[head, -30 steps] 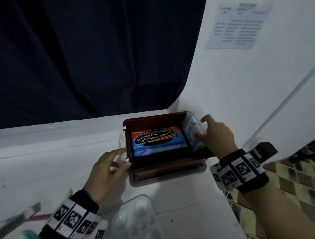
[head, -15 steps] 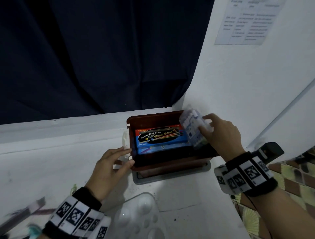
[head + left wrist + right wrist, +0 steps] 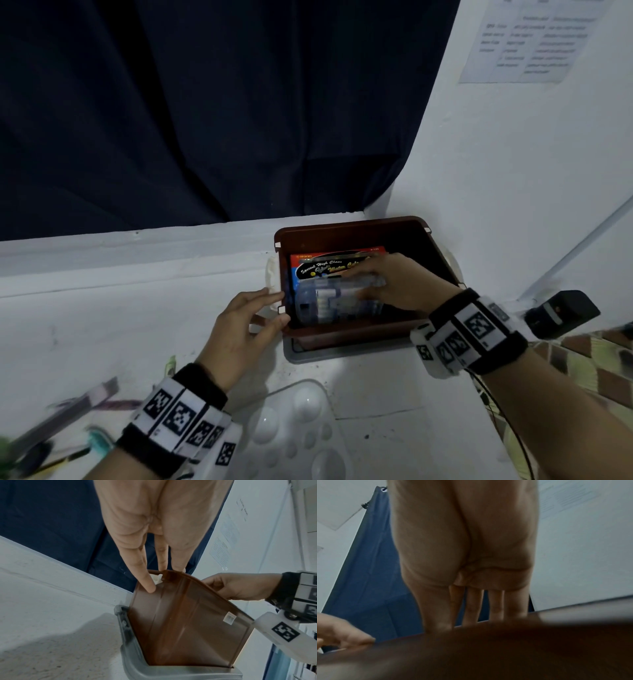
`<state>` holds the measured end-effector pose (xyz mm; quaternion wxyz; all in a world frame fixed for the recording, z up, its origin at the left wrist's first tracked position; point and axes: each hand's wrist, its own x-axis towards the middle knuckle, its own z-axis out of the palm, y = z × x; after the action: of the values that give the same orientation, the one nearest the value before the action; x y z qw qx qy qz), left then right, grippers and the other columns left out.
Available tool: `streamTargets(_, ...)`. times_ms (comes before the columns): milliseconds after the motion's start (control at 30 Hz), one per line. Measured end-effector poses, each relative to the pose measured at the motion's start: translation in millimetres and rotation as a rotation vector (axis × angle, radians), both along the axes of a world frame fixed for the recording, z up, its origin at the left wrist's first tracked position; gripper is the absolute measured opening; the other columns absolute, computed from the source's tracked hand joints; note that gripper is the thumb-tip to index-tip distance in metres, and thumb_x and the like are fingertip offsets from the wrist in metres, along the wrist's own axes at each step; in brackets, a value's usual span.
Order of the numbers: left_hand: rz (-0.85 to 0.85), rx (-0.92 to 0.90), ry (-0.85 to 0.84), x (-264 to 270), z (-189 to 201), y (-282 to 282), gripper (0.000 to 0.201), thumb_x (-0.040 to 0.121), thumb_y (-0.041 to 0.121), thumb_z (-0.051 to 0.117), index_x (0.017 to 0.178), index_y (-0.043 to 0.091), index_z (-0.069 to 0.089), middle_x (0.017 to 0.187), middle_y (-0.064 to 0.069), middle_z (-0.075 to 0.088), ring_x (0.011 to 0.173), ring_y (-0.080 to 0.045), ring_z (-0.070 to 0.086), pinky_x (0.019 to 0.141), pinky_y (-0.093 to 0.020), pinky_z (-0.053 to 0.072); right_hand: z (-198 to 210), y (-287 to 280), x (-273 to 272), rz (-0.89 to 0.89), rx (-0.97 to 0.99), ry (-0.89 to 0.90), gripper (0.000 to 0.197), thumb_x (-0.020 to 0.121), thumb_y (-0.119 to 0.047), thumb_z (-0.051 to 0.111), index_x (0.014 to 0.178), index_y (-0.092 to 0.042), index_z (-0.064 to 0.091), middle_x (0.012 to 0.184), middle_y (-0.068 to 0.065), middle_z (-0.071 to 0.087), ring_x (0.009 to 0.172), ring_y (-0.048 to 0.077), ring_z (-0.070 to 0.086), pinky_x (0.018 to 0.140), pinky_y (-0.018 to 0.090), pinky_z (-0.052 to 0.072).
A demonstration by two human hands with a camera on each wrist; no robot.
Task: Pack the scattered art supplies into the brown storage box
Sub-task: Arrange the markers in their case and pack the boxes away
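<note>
1. Brown storage box (image 3: 356,233) sits open on the white table (image 3: 102,325), in the corner where the dark curtain (image 3: 205,102) meets the white wall (image 3: 513,171). A grey lid or tray (image 3: 342,353) lies under its near edge.
2. Inside the box: a watercolour set (image 3: 329,265), label up, flat against the far side.
3. Right hand (image 3: 400,281) reaches into the box and holds a clear plastic case (image 3: 335,301) lying lengthwise in front of the watercolour set (contents blurred, cannot be read). Fingers lie along the case top; how tightly they close on it cannot be told, since the right wrist view shows only the palm and the dark box rim.
4. Left hand (image 3: 243,329) rests against the box's left outer wall, fingers (image 3: 145,580) straight and spread, tips touching the rim near a white clip (image 3: 157,579). It grips nothing.
5. Still on the table, well apart from the box: a clear paint palette (image 3: 298,421) in front of it, and blurred pencils or brushes (image 3: 65,414) at lower left.
6. A printed sheet (image 3: 527,44) hangs on the wall.
</note>
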<state>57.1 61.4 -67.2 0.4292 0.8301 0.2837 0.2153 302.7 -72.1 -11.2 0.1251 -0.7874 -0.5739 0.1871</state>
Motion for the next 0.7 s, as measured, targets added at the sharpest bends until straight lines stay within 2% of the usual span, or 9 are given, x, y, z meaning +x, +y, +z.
streamTargets(67, 0.001, 0.004, 0.012, 0, -2, 1, 0.037, 0.081, 0.031, 0.068, 0.117, 0.034, 0.062, 0.121, 0.011, 0.051, 0.107, -0.014, 0.059, 0.085, -0.015, 0.050, -3, 7, 1, 0.021, -0.037, -0.004, 0.041, 0.081, -0.032, 0.072, 0.120, -0.032, 0.062, 0.119, -0.013, 0.063, 0.108, 0.006, 0.056, 0.093, 0.022, 0.043)
streamTargets(200, 0.008, 0.008, 0.007, 1, -3, 2, 0.036, 0.081, 0.028, 0.068, 0.117, 0.032, 0.062, 0.123, 0.007, 0.052, 0.101, -0.013, 0.061, 0.080, -0.003, 0.044, -12, 13, 4, 0.011, -0.107, 0.068, 0.039, 0.082, -0.026, 0.071, 0.120, -0.029, 0.062, 0.119, -0.008, 0.062, 0.109, 0.010, 0.056, 0.098, 0.031, 0.045)
streamTargets(267, 0.010, 0.020, 0.000, 1, -4, 2, 0.036, 0.081, 0.028, 0.069, 0.116, 0.032, 0.063, 0.123, 0.007, 0.052, 0.100, -0.012, 0.061, 0.082, -0.003, 0.043, -16, 12, 5, 0.002, -0.128, 0.113, 0.039, 0.084, -0.024, 0.069, 0.121, -0.028, 0.061, 0.120, -0.007, 0.062, 0.110, 0.012, 0.056, 0.100, 0.034, 0.045)
streamTargets(400, 0.004, -0.003, -0.008, 1, -6, 1, 0.037, 0.081, 0.029, 0.069, 0.116, 0.035, 0.061, 0.121, 0.010, 0.051, 0.102, -0.015, 0.061, 0.086, -0.019, 0.051, -23, 14, 5, -0.026, -0.178, 0.068, 0.041, 0.090, -0.022, 0.060, 0.130, -0.030, 0.053, 0.131, -0.001, 0.051, 0.119, 0.017, 0.050, 0.103, 0.036, 0.042)
streamTargets(500, -0.008, -0.002, -0.007, -1, -6, 1, 0.037, 0.081, 0.032, 0.067, 0.116, 0.038, 0.060, 0.121, 0.012, 0.050, 0.105, -0.017, 0.060, 0.087, -0.028, 0.054, -35, 22, 1, -0.019, -0.294, -0.158, 0.053, 0.094, -0.017, 0.049, 0.142, -0.034, 0.036, 0.141, 0.011, 0.031, 0.128, 0.030, 0.034, 0.108, 0.040, 0.032)
streamTargets(567, -0.012, -0.006, -0.019, 0, -8, 2, 0.037, 0.081, 0.033, 0.067, 0.116, 0.040, 0.059, 0.121, 0.012, 0.050, 0.106, -0.017, 0.059, 0.089, -0.032, 0.053, -36, 25, -4, 0.014, -0.355, -0.332, 0.061, 0.094, -0.013, 0.045, 0.147, -0.034, 0.023, 0.142, 0.014, 0.030, 0.129, 0.031, 0.028, 0.108, 0.042, 0.027)
streamTargets(633, -0.010, -0.013, -0.029, -1, -10, 3, 0.036, 0.080, 0.035, 0.066, 0.116, 0.041, 0.060, 0.122, 0.012, 0.050, 0.108, -0.016, 0.058, 0.091, -0.036, 0.052, -33, 25, -9, -0.009, -0.324, -0.336, 0.060, 0.093, -0.008, 0.045, 0.147, -0.028, 0.027, 0.139, 0.015, 0.033, 0.127, 0.030, 0.031, 0.109, 0.041, 0.028)
streamTargets(700, -0.003, -0.012, -0.034, -1, -12, 3, 0.036, 0.080, 0.037, 0.066, 0.116, 0.042, 0.060, 0.122, 0.013, 0.050, 0.109, -0.015, 0.058, 0.092, -0.039, 0.052, -33, 23, -10, -0.091, -0.215, -0.215, 0.050, 0.092, -0.003, 0.047, 0.139, -0.018, 0.043, 0.137, 0.015, 0.039, 0.124, 0.031, 0.039, 0.103, 0.037, 0.034)
